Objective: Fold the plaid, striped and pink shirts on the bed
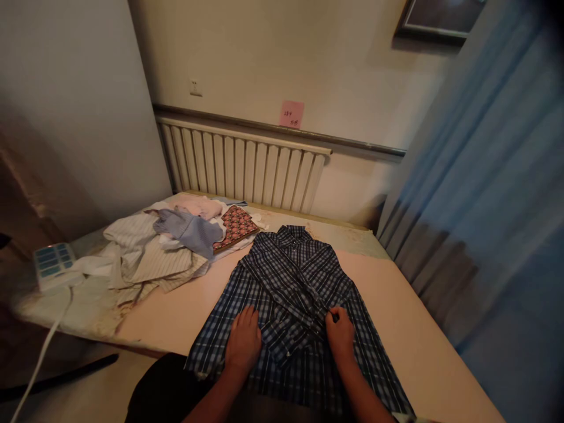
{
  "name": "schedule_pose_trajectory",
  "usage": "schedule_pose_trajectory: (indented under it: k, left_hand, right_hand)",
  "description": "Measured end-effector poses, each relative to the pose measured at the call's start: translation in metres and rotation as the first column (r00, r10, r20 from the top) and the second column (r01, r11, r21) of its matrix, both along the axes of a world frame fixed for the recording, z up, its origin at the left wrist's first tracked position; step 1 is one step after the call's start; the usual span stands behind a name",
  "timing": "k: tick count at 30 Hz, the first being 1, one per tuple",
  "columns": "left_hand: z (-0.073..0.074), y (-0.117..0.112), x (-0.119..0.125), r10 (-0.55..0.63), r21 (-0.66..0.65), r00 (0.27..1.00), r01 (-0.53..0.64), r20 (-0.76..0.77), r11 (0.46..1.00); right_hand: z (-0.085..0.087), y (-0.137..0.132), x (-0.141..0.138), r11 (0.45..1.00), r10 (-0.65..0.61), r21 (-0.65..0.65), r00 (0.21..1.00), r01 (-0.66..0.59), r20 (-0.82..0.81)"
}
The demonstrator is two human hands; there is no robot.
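1. The dark blue plaid shirt (296, 294) lies front up on the tabletop (396, 294), under and between the fingers of both hands, its collar (294, 232) beyond them and its lower part nearer the person
2. Both sleeves are laid across the front, and one cuff (281, 351) rests between the two hands, nearer the person than the fingertips
3. The left hand (244, 339) rests palm down on the shirt, its fingers stretched out side by side and holding nothing
4. The right hand (341, 338) has its thumb and forefinger curled into a small ring, seemingly pinching the cloth near a sleeve's end
5. Beyond the left fingers and off to their left is a heap of clothes (150, 252), with a red patterned piece (235, 226) at its right side
6. Well apart from the fingers, a blue curtain (480, 205) hangs to the right and a radiator (247, 170) stands beyond the tabletop
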State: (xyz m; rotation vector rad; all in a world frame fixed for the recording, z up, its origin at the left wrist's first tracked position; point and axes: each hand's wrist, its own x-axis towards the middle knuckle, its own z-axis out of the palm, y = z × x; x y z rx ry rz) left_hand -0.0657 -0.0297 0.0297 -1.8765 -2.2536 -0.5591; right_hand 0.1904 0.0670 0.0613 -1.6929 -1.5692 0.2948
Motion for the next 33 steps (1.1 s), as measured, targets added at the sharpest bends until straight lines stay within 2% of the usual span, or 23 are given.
schedule_pose_trajectory:
  k: [5,15,18,20,22,25,27,29,33]
  left_hand:
    - [0.002,0.0,0.0,0.001,-0.004,1.0,-0.001,-0.006,1.0]
    - [0.0,0.0,0.001,0.0,0.017,1.0,-0.001,0.021,1.0]
    - [0.001,-0.001,0.001,-0.004,0.011,1.0,0.004,0.021,1.0]
    - [0.002,-0.001,0.001,-0.005,0.002,1.0,0.005,0.015,1.0]
    - [0.003,-0.001,0.001,-0.004,-0.007,1.0,0.004,0.007,1.0]
    - [0.003,-0.002,0.001,-0.001,-0.01,1.0,0.001,0.002,1.0]
    - [0.002,-0.002,0.001,-0.004,-0.003,1.0,0.004,0.002,1.0]
    - [0.0,-0.002,0.001,-0.006,0.004,1.0,0.006,0.0,1.0]
    - [-0.001,-0.001,0.0,-0.003,0.005,1.0,0.003,0.002,1.0]
  right_hand:
    - [-0.007,0.007,0.007,0.998,-0.051,-0.04,0.999,0.05,-0.003]
    - [-0.026,0.01,0.022,0.997,-0.016,-0.079,0.997,0.022,0.079]
    - [-0.024,0.005,0.023,1.0,-0.02,0.015,0.983,0.017,0.181]
    - [-0.019,-0.001,0.019,0.989,-0.007,0.142,0.967,-0.03,0.254]
    - [-0.012,-0.008,0.012,0.962,0.081,0.226,0.954,-0.151,0.289]
    - [-0.004,-0.021,-0.003,0.889,0.326,0.202,0.878,-0.411,0.351]
    - [-0.002,-0.028,-0.012,0.84,0.427,0.157,0.81,-0.52,0.401]
    - [-0.003,-0.032,-0.018,0.83,0.439,0.13,0.781,-0.542,0.444]
    - [-0.013,-0.029,-0.021,0.873,0.375,0.072,0.758,-0.483,0.533]
